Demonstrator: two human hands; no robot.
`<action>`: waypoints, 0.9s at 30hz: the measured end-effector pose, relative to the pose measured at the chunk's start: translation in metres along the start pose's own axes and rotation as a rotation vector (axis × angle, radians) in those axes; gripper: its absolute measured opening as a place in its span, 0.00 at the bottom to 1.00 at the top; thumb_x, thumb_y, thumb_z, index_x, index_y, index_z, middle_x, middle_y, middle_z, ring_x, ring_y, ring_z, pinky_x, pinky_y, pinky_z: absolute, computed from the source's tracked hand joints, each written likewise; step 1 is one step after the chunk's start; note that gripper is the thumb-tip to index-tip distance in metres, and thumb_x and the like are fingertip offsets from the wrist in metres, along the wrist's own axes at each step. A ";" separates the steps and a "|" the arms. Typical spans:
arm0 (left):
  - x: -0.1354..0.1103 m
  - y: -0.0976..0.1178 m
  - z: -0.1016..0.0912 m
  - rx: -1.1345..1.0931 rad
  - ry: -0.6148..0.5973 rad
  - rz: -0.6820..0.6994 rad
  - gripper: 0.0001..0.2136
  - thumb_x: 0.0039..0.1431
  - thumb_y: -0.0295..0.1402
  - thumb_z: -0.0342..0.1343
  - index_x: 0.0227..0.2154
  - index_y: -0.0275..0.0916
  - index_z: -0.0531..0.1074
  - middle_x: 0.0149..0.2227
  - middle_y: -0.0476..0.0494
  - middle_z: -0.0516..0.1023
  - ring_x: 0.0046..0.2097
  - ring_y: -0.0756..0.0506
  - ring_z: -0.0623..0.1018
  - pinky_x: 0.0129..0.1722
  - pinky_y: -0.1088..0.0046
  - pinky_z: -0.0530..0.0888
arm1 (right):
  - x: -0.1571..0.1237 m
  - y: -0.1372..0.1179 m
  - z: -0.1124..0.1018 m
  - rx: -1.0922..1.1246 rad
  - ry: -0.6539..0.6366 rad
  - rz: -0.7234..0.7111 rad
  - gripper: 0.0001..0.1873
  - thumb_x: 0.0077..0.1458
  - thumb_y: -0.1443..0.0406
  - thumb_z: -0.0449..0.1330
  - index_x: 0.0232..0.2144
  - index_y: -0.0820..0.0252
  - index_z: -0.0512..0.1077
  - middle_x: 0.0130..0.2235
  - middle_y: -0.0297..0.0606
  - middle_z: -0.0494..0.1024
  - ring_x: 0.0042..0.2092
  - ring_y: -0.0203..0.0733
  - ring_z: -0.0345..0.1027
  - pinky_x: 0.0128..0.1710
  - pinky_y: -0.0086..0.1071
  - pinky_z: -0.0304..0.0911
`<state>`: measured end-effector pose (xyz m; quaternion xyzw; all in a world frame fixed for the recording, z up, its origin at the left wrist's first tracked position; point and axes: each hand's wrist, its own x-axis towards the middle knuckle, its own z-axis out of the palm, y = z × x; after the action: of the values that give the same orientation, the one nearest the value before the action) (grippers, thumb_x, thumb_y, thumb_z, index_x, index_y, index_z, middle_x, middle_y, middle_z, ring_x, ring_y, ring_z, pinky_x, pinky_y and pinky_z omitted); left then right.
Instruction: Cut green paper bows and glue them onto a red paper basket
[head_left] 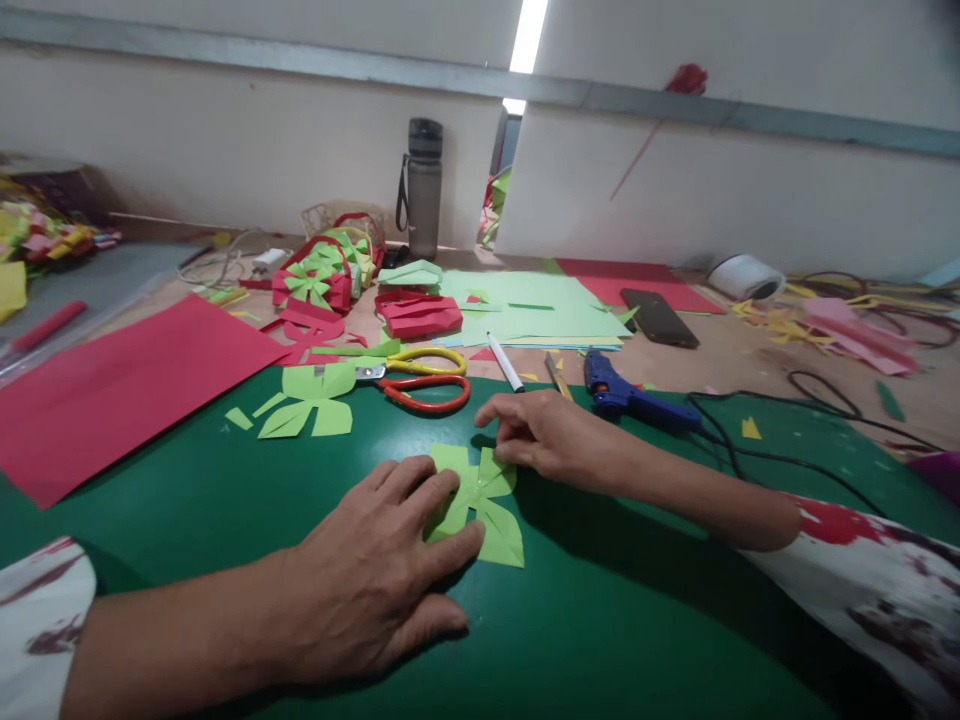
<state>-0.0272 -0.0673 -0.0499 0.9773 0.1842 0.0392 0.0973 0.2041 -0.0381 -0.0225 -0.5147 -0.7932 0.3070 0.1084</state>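
A light-green paper flower [499, 530] with split petals lies on the green mat in front of me. My left hand [386, 560] rests over its left side, fingers spread and pressing it down; part of that side is hidden. At the upper right petal, my right hand [551, 440] has its index finger stretched out to the left and its other fingers curled, the thumb at the petal's edge in what looks like a pinch. A second green paper cutout [330, 418] lies farther left. Beside it are scissors [427, 405] with one yellow and one red handle.
Behind my hands lie a white marker [505, 362], a cutter [557, 375] and a blue glue gun [637, 400] with its black cable. Red paper [142, 390] is at left. Farther back are pale-green sheets [547, 305], a phone [660, 318] and a bottle [425, 200].
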 end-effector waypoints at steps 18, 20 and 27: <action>-0.005 -0.002 0.009 -0.045 0.196 -0.001 0.18 0.62 0.44 0.48 0.48 0.35 0.62 0.53 0.33 0.69 0.54 0.34 0.64 0.52 0.52 0.66 | -0.004 -0.001 0.002 0.504 -0.007 0.189 0.09 0.58 0.63 0.51 0.36 0.62 0.69 0.25 0.32 0.71 0.22 0.31 0.65 0.22 0.24 0.62; -0.005 -0.003 0.010 -0.042 0.202 -0.004 0.17 0.63 0.43 0.48 0.47 0.35 0.62 0.53 0.34 0.69 0.54 0.34 0.64 0.51 0.53 0.67 | -0.003 0.001 0.003 0.562 -0.031 0.205 0.07 0.56 0.65 0.53 0.35 0.62 0.69 0.24 0.31 0.71 0.22 0.30 0.65 0.21 0.22 0.61; -0.005 -0.003 0.011 -0.033 0.196 0.014 0.12 0.63 0.40 0.48 0.42 0.36 0.64 0.52 0.34 0.71 0.54 0.35 0.65 0.54 0.53 0.64 | 0.002 0.013 0.000 0.701 -0.173 0.186 0.12 0.51 0.63 0.61 0.38 0.63 0.73 0.22 0.29 0.73 0.20 0.28 0.64 0.23 0.24 0.63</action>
<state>-0.0318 -0.0685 -0.0619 0.9683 0.1851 0.1384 0.0946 0.2134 -0.0325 -0.0306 -0.4883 -0.5959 0.6110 0.1822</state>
